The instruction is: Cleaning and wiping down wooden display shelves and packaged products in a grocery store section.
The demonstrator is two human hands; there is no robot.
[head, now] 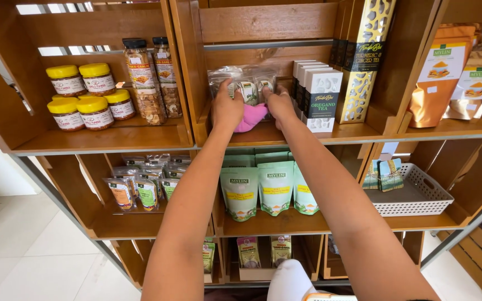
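Reaching into the middle crate of the wooden shelf [112, 139] w/ both hands. Left hand [227, 107] is curled over the left end of a row of clear plastic pouches [246, 83], fingers bent round the front one; right hand [279, 103] is closed on the right end, same way. Pouches stand upright at the back of that crate, green-labelled, just left of the white tea boxes [316, 89]. A pink cloth [250, 117] sits bunched on the shelf board betw. my hands, below the pouches, touching the left palm side; can't tell if I'm gripping it.

Notes on doing it well, my judgement: keep both hands level so the row moves as one and none tip fwd. Plastic looks slippery, so hold by the sides, not the tops. Mind the tea boxes at right, close enough to get knocked. Yellow-lidded jars [87, 95] are in the far-left crate, well apart.
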